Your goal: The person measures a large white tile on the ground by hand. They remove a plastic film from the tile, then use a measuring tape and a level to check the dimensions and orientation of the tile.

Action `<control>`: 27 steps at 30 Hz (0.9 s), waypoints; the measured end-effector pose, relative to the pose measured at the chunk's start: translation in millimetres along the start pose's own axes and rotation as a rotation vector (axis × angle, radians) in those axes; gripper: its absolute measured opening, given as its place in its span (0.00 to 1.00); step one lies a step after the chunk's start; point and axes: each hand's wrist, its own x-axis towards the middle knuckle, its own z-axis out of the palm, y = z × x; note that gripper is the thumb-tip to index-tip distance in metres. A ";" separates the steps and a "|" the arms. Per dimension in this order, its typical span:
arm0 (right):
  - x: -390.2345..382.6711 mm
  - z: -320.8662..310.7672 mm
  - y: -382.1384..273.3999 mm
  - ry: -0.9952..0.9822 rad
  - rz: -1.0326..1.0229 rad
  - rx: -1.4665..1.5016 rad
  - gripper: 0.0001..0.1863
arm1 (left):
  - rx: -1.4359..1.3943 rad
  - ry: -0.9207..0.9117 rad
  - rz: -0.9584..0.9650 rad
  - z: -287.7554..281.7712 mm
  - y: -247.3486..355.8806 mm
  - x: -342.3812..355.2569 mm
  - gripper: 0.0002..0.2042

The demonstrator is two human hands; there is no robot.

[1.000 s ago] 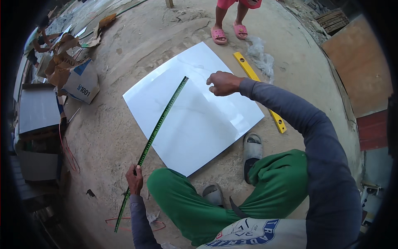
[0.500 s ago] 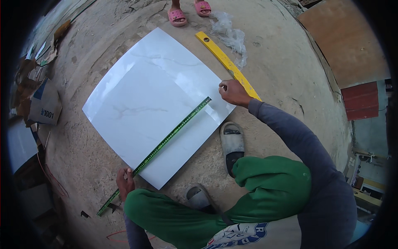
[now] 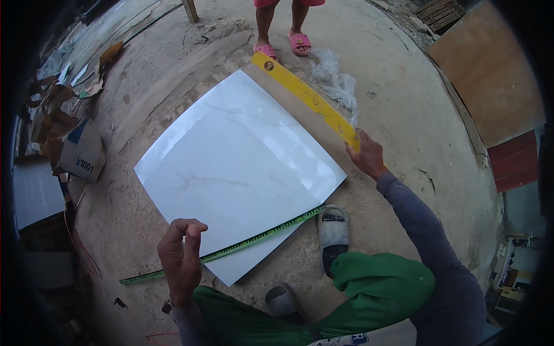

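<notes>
A large white marbled tile (image 3: 231,161) lies on rough concrete. A green ruler strip (image 3: 259,235) runs across its lower part and past its left edge onto the ground. My left hand (image 3: 182,254) is raised over the ruler near that edge, loosely closed, with no object visible in its fingers; it hides part of the strip. Off the tile's upper right edge, my right hand (image 3: 366,151) grips a yellow spirit level (image 3: 306,92) by its lower part, the level slanting up toward the other person's feet.
Another person's feet in pink sandals (image 3: 300,43) stand beyond the tile, beside crumpled plastic (image 3: 334,81). Torn cartons (image 3: 81,153) lie at left. A wooden board (image 3: 485,69) is at upper right. My sandal (image 3: 333,230) and green-trousered legs (image 3: 375,277) are near the tile's lower corner.
My right hand has taken hold of the level. My left hand has risen off the ruler, which now lies lower across the tile at a flatter slant.
</notes>
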 end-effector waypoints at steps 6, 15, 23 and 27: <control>175.6 -22.8 -114.7 0.156 -0.269 -0.150 0.33 | 0.121 -0.227 0.019 44.0 -21.0 2.6 0.14; 229.6 -43.6 -128.0 0.170 -0.195 -0.336 0.23 | 0.175 -0.143 -0.118 27.5 -42.9 14.8 0.17; 222.8 -62.9 -120.4 0.180 -0.158 -0.415 0.26 | 0.159 -0.188 -0.100 43.3 -40.0 24.2 0.17; 205.0 -73.0 -106.1 0.180 -0.174 -0.440 0.29 | 0.158 -0.238 -0.093 46.7 -41.5 30.0 0.17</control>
